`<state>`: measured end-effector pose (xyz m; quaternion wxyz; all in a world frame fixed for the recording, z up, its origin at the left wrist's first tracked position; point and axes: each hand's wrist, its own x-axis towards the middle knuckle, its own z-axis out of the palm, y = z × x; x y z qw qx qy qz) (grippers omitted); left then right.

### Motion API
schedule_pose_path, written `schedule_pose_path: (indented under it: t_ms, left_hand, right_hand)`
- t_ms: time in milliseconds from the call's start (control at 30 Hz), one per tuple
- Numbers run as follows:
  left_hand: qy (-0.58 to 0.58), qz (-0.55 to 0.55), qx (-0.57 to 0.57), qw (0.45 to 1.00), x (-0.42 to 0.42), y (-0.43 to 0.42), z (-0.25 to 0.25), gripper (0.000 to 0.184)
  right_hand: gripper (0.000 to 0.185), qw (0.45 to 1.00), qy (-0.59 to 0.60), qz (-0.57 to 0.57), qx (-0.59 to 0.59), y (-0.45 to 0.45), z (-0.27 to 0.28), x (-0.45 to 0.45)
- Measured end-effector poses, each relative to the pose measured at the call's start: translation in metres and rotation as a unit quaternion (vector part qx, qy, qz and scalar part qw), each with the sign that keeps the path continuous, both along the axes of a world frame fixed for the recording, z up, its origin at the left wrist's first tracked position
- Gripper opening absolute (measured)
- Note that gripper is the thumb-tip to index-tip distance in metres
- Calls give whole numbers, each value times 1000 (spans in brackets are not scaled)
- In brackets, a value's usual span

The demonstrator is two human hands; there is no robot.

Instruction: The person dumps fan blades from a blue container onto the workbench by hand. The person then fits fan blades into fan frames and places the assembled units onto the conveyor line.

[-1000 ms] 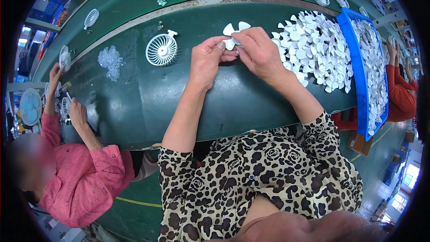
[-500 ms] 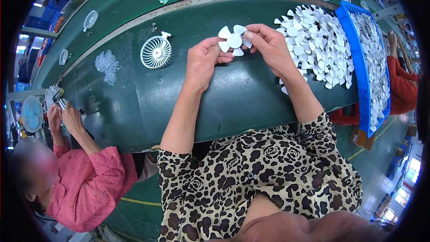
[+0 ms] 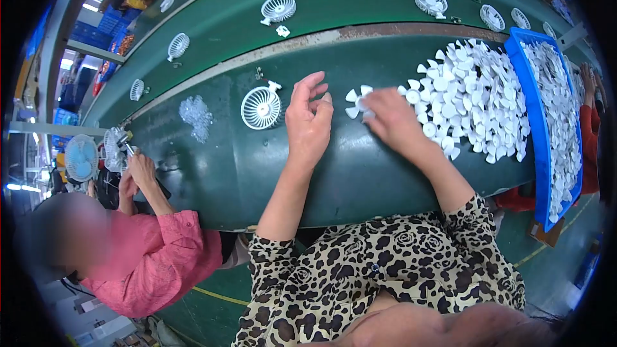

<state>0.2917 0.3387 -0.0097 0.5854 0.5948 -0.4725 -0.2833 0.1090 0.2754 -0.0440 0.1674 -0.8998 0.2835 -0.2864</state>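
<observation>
A big, smooth green table (image 3: 360,173) fills the middle. Behind it runs a long green belt (image 3: 353,9) with round white fan cages (image 3: 278,8) on it. A person in a pink shirt (image 3: 154,257) works at the left. At the right is a long blue plastic tray (image 3: 537,128) full of white bits, just beside a big pile of white plastic fan wheels (image 3: 475,103).

The left hand (image 3: 308,119) is wide open, fingers a bit bent, holding nothing. The right hand (image 3: 393,121) is blurry, fingers bent down. Left of the hands lies one white fan cage with a stub (image 3: 261,107), then a small heap of clear bits (image 3: 196,119).

One white fan wheel (image 3: 359,102) is at the right fingertips, between the left hand and the pile; I cannot tell if they pinch it.
</observation>
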Motion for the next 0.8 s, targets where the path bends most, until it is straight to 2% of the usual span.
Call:
schedule_pose_path:
  t_ms: [100, 133, 200, 267, 300, 333, 367, 433, 467, 500, 533, 567, 633, 733, 800]
  left_hand:
    - [-102, 6, 68, 992, 23, -38, 38, 31]
    - [-194, 39, 46, 979, 38, -61, 38, 31]
    - [-226, 92, 15, 970, 83, -121, 19, 29]
    - [-290, 197, 28, 936, 128, -177, -12, 28]
    - [-287, 209, 81, 931, 143, -197, -19, 29]
    - [-283, 220, 136, 923, 153, -212, -24, 31]
    - [-292, 210, 133, 924, 158, -225, -34, 31]
    - [-322, 239, 196, 895, 167, -242, -50, 35]
    - [-327, 216, 243, 887, 168, -246, -53, 28]
    - [-244, 204, 241, 917, 173, -256, -63, 23]
    - [-157, 193, 239, 938, 183, -264, -79, 19]
    - [-150, 191, 210, 947, 161, -255, -64, 15]
    - [-14, 130, 159, 979, 123, -233, -30, 12]
    - [105, 49, 101, 988, 76, -180, -6, 12]
    - [196, -10, 126, 972, 49, -130, 4, 24]
  right_hand:
    - [39, 999, 47, 9, 23, 16, 7, 8]
    - [40, 997, 56, 15, 51, 18, 13, 6]
    - [47, 996, 72, 30, 51, 19, 15, 2]
    - [51, 993, 100, 42, 53, 21, 19, -3]
    - [51, 994, 91, 32, 56, 21, 20, -6]
    - [48, 989, 120, 52, 63, 22, 24, -8]
    - [45, 984, 150, 73, 68, 22, 26, -11]
    - [39, 984, 131, 83, 87, 21, 30, -15]
    - [30, 982, 122, 90, 112, 21, 31, -15]
    - [21, 978, 116, 102, 139, 20, 32, -15]
    - [21, 977, 118, 108, 141, 20, 32, -14]
    - [20, 978, 120, 92, 140, 20, 32, -12]
    - [20, 979, 122, 87, 141, 24, 32, -9]
    - [18, 981, 144, 77, 109, 28, 32, -6]
    - [18, 980, 147, 80, 105, 30, 30, -5]
